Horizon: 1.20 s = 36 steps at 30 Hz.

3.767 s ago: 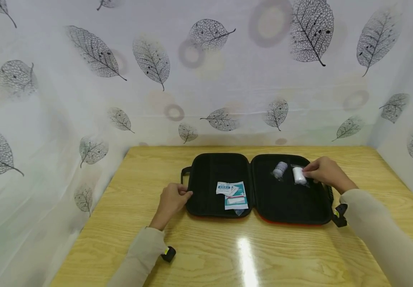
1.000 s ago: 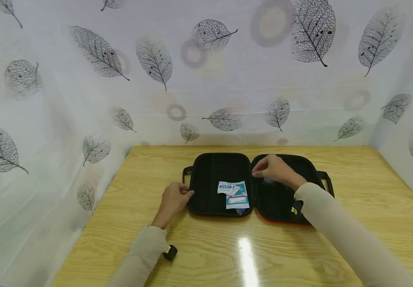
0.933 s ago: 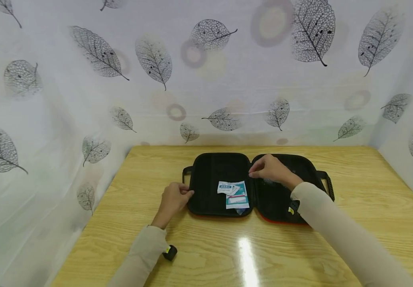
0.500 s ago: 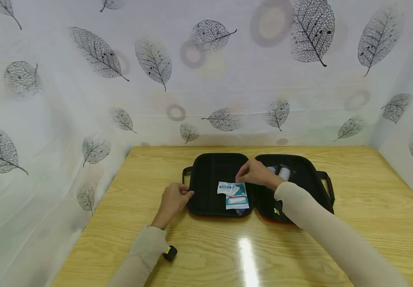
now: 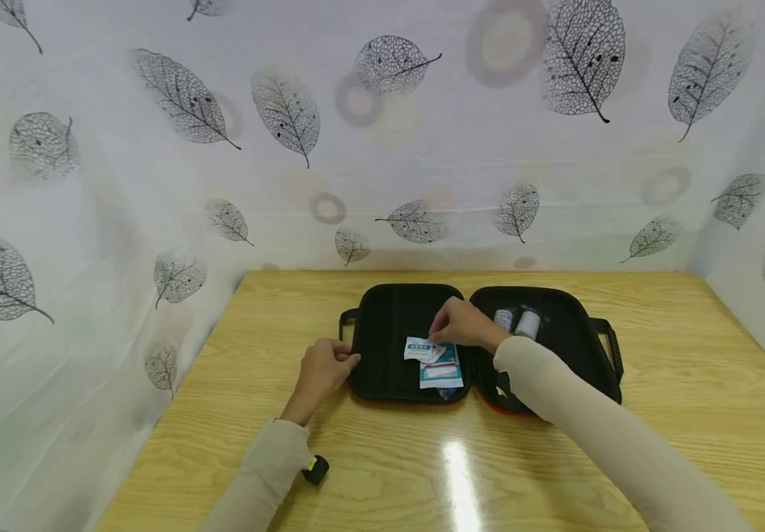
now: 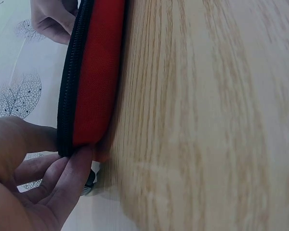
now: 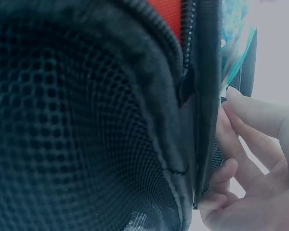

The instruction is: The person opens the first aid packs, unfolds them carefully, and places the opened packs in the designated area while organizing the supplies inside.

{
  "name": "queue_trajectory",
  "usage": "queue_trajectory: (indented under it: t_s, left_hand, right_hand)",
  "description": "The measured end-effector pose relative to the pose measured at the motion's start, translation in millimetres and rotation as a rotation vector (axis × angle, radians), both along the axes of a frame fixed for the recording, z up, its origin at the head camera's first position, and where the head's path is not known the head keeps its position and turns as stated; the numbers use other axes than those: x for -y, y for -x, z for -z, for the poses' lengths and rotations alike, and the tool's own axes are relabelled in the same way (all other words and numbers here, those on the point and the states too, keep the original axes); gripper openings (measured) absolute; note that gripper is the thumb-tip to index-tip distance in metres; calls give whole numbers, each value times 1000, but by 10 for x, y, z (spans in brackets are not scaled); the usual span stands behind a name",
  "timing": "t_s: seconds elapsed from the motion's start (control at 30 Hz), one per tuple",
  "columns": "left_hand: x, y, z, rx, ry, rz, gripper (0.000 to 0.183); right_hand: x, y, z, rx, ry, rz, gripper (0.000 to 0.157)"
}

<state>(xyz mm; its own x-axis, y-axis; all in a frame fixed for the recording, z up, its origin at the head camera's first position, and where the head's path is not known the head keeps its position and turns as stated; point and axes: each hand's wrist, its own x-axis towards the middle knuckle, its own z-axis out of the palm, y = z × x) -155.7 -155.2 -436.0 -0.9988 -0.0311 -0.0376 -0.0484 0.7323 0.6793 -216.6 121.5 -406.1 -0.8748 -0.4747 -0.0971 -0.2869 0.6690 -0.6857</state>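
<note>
An open zip case point(image 5: 376, 318), black inside and red outside point(image 6: 98, 72), lies on the table. My left hand point(image 5: 323, 373) grips the edge of its left half, thumb above and fingers below in the left wrist view. My right hand point(image 5: 465, 325) reaches over the middle fold. Its thumb and fingertips pinch at the top edge of a small white sachet point(image 5: 417, 349) with blue print. Under that sachet lies a larger teal and white packet point(image 5: 441, 375). In the right wrist view, the fingers point(image 7: 253, 110) are partly hidden behind the case's rim.
Two wrapped rolls lie in the right half: a pale purple bandage roll point(image 5: 503, 318) and a white one point(image 5: 528, 324). Carry handles stick out at the case's left point(image 5: 348, 316) and right point(image 5: 607, 341). A leaf-print curtain point(image 5: 409, 148) surrounds the wooden table point(image 5: 369, 473).
My right hand has moved left from the white roll in the right half, across the fold, down to the sachet. The rolls show again beside it. My left hand has stayed in place.
</note>
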Motion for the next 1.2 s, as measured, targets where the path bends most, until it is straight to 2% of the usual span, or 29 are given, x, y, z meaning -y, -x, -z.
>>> queue_trajectory:
  t_s: [0.57,0.77,1.03,1.2]
  left_hand:
    - [-13,-18,11,-6,-7,14,22]
    - [-18,-12,13,-6,-5,12,22]
    - [-7,-9,13,-13,0,13,22]
    - [4,-4,16,-23,0,19,22]
  right_hand:
    - [6,-23,44,-34,-72,-22,11]
    - [-54,21,-3,-44,-71,6,11]
    - [-344,73,-131,-6,-30,105,13]
    - [-599,72,-172,-14,13,123,15]
